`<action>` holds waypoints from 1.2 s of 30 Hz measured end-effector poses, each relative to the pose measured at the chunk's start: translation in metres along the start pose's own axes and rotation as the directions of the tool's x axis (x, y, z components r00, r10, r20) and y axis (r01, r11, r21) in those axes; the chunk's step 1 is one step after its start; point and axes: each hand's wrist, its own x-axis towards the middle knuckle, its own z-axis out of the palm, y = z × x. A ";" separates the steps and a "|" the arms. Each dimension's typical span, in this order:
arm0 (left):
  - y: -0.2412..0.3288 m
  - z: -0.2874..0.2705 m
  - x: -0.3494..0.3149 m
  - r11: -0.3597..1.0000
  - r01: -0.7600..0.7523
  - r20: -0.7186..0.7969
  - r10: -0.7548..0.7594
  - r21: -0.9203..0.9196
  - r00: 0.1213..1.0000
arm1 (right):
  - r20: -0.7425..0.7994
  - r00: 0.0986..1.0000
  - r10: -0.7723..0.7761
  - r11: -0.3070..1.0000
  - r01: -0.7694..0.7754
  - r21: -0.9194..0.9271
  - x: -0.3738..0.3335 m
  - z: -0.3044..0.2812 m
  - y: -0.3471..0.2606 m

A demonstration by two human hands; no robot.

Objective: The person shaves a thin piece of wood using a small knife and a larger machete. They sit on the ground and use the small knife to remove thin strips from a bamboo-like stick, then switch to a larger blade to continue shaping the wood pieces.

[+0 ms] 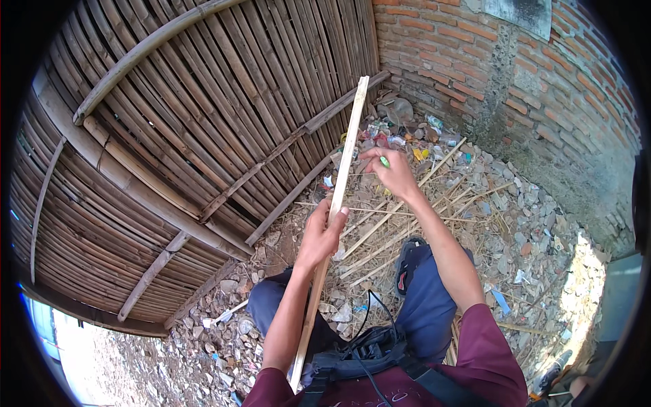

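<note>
Left fingers (317, 217): closed round the wooden strip (350, 139), thumb to its right.
Right fingers (372, 153): bent round a small green object (384, 162), kind unclear.
Strip: passes through left grip; right fingertips just beside its right edge, contact unclear.
Below: loose sticks (371, 230) over stones (220, 366).

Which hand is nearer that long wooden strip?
Left. The left hand grips the wooden strip; the right hand, holding something green, is to its right, not gripping it.
</note>
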 end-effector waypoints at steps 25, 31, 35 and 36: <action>-0.029 -0.028 -0.028 0.965 0.083 0.089 -0.063 -0.249 0.994 | -0.017 0.912 -0.410 0.784 0.342 -0.519 0.022 0.073 0.000; -0.023 -0.031 -0.054 0.985 0.107 0.067 -0.098 -0.139 0.993 | -0.031 0.925 -0.378 0.797 0.308 -0.519 0.042 0.061 0.027; -0.025 -0.035 -0.074 0.987 0.129 0.068 -0.123 -0.100 0.990 | -0.075 0.928 -0.365 0.791 0.266 -0.551 0.048 0.058 0.034; -0.023 -0.035 -0.078 0.987 0.130 0.070 -0.123 -0.096 0.990 | -0.086 0.915 -0.393 0.789 0.288 -0.543 0.045 0.059 0.035</action>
